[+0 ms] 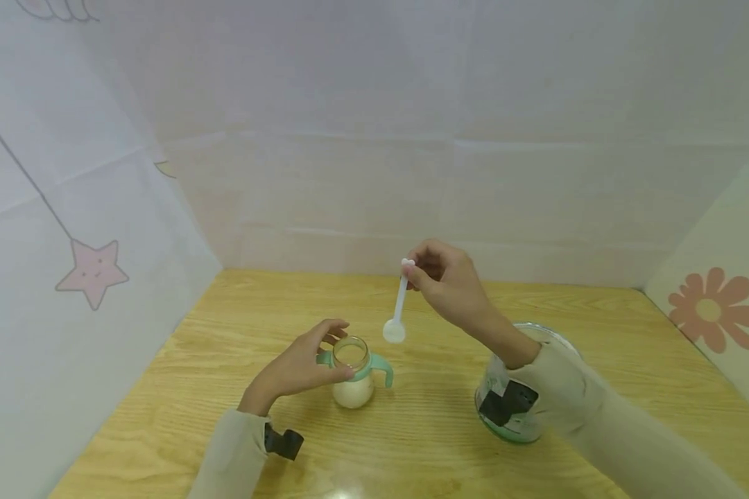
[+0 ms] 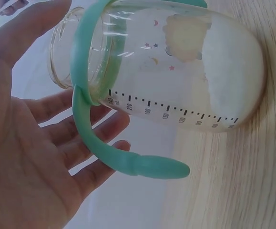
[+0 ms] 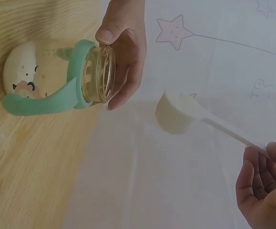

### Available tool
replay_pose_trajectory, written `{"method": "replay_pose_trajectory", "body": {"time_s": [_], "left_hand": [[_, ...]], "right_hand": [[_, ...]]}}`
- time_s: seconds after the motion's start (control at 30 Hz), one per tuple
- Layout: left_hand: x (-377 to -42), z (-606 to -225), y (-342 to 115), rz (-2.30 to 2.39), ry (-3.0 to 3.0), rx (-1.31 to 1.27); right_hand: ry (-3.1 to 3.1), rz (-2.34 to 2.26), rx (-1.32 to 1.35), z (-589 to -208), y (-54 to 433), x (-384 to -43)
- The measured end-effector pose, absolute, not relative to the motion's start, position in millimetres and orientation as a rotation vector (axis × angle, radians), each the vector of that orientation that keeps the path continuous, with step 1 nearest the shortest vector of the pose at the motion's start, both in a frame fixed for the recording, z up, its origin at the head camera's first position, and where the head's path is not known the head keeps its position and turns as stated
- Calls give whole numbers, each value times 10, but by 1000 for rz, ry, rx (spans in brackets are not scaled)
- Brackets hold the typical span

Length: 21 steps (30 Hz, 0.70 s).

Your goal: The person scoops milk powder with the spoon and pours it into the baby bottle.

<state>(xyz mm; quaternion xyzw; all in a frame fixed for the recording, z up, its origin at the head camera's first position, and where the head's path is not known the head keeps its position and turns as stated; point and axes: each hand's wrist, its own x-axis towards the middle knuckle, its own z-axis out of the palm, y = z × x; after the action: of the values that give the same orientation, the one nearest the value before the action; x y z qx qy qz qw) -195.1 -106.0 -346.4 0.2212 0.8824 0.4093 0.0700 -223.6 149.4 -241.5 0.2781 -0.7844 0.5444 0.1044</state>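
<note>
A clear baby bottle (image 1: 353, 394) with a green collar and two handles stands upright and uncapped on the table. White powder lies in its bottom, plainest in the left wrist view. My left hand (image 1: 302, 362) curves round the bottle's neck, thumb on the near side and fingers behind. Above and right of the bottle, my right hand (image 1: 452, 283) pinches the handle end of a white scoop (image 1: 394, 331). Its bowl hangs lower than the grip in the head view, apart from the bottle. Pale powder fills the bowl in the right wrist view (image 3: 179, 107).
A round can (image 1: 494, 381) with a green base stands on the wooden table (image 1: 412, 450), partly hidden beneath my right forearm. Pale printed sheets (image 1: 362, 194) rise behind the table and at both sides. Small black cameras (image 1: 283, 442) sit on both wrists.
</note>
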Motion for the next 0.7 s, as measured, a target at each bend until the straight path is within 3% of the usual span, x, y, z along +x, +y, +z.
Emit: {"method": "replay_pose_trajectory", "body": {"time_s": [0.7], "left_hand": [[-1966,-3515,-1083,1255,2571,643]], "right_hand": [[-2261,1615,889,-2585,1221,-2180]]}}
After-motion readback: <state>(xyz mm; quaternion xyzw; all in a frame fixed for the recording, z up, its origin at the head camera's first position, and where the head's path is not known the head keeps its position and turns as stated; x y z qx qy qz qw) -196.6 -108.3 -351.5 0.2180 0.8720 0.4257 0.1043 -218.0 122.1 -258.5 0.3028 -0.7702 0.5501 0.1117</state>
